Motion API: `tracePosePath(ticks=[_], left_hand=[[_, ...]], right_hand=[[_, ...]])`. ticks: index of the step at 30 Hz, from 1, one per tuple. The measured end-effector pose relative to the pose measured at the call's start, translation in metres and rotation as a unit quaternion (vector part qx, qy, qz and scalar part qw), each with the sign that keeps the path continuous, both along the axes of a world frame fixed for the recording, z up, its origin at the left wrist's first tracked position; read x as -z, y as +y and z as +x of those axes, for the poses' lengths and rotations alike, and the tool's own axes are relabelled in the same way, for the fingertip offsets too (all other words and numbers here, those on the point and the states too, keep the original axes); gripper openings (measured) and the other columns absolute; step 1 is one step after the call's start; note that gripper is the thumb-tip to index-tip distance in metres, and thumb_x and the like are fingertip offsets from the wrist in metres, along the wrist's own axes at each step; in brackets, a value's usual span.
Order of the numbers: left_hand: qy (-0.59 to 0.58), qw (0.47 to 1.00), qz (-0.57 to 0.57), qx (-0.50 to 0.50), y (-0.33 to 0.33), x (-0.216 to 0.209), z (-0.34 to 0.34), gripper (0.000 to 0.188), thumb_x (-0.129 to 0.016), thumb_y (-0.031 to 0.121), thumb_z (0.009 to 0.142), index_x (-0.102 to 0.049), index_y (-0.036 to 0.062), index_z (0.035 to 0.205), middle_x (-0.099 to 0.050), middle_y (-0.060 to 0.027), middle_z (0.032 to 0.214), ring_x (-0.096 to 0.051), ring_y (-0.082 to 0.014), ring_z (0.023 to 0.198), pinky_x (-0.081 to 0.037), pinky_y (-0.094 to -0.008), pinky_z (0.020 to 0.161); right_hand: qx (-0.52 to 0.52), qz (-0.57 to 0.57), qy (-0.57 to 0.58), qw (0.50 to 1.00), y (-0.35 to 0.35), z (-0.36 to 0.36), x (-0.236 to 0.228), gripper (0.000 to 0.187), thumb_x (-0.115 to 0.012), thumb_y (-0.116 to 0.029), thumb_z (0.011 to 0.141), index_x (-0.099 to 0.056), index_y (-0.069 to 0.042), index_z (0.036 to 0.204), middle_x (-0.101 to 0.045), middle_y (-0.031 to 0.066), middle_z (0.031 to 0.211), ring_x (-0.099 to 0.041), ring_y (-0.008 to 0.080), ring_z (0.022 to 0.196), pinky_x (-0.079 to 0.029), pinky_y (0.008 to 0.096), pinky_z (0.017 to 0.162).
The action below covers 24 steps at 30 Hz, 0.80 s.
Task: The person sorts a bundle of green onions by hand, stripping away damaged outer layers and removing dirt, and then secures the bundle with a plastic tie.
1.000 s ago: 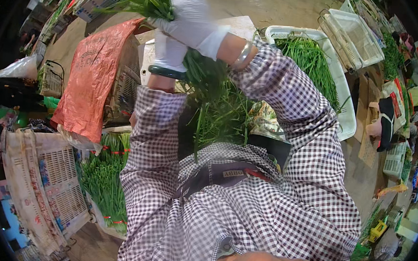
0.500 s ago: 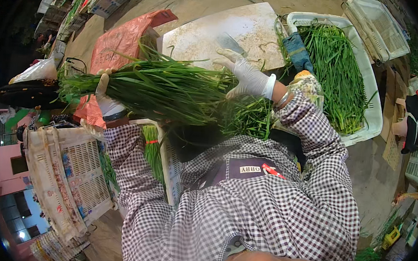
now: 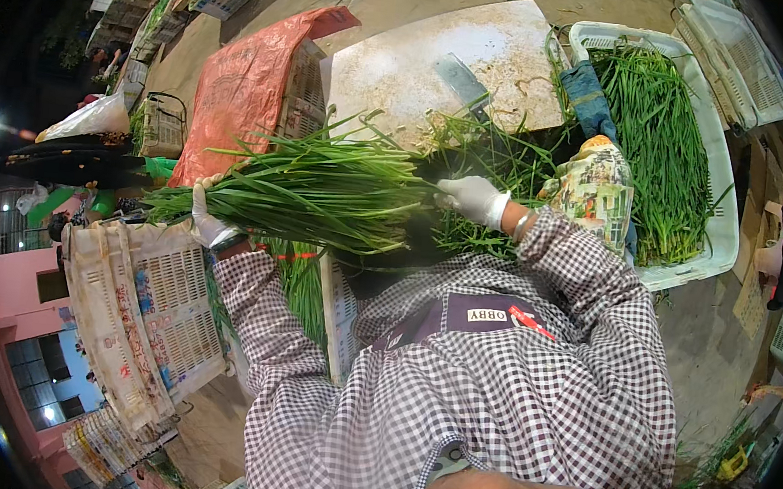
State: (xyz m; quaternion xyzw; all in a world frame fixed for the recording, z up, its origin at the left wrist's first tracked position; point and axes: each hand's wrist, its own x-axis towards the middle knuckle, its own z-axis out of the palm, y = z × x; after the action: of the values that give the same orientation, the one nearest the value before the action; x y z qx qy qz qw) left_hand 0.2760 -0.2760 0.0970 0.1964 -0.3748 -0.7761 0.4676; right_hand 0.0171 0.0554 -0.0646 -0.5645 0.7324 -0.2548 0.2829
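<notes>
A thick bunch of long green chives [image 3: 322, 193] lies crosswise in front of my body. My left hand [image 3: 205, 216], in a white glove, is wrapped round its left part. Just past the bunch's right end is my gloved right hand [image 3: 475, 200], its fingers drawn together; whatever they may hold is too small to make out. Loose chives [image 3: 500, 156] lie in a heap around and beyond that hand. Below the left forearm, more chives [image 3: 304, 297] with a red band stand in a white crate [image 3: 338, 318].
A dirty white board [image 3: 396, 70] with a flat metal blade [image 3: 462, 82] on it lies ahead. An orange-red sheet [image 3: 238, 85] drapes a crate beside it. To the right stands a white crate [image 3: 726, 234] full of chives. Crates [image 3: 151, 318] are on the left.
My right hand has gone from spread fingers above the bunch to drawn-together fingers at its right end. The bunch's right end looks more gathered, and the view has shifted slightly.
</notes>
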Motion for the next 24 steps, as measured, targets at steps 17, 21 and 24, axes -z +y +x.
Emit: tracePosePath(ticks=[17,21,24], left_hand=[[-0.023,0.995,0.066,-0.078,-0.016,0.030,0.034,0.012,-0.060,0.016,0.088,-0.059,0.0046,0.085,-0.062,-0.0059,0.085,-0.059,-0.0209,0.084,-0.049,-0.0392,0.086],[-0.076,0.995,0.033,-0.055,0.006,0.025,0.029,0.017,-0.061,0.023,0.088,-0.062,0.0059,0.087,-0.065,-0.0071,0.092,-0.061,-0.0220,0.087,-0.050,-0.0396,0.086],[-0.057,0.996,0.041,-0.056,-0.015,0.045,0.045,0.021,-0.062,0.031,0.088,-0.065,0.0096,0.088,-0.067,-0.0063,0.096,-0.062,-0.0262,0.091,-0.051,-0.0465,0.087]], right_hand=[[0.030,0.356,0.218,0.908,0.048,-0.059,0.020,0.031,-0.060,-0.026,0.086,-0.065,-0.009,0.112,-0.063,0.0141,0.116,-0.058,0.0288,0.111,-0.047,0.0398,0.088],[0.018,0.090,0.132,0.987,0.009,-0.007,-0.013,0.083,-0.077,-0.050,0.066,-0.048,-0.006,0.130,-0.046,0.0180,0.134,-0.039,0.0363,0.126,-0.035,0.0454,0.103],[-0.039,-0.057,-0.217,0.974,-0.025,0.021,0.002,0.071,-0.072,-0.038,0.076,-0.044,-0.007,0.133,-0.053,0.0212,0.123,-0.051,0.0330,0.114,-0.040,0.0373,0.098]])
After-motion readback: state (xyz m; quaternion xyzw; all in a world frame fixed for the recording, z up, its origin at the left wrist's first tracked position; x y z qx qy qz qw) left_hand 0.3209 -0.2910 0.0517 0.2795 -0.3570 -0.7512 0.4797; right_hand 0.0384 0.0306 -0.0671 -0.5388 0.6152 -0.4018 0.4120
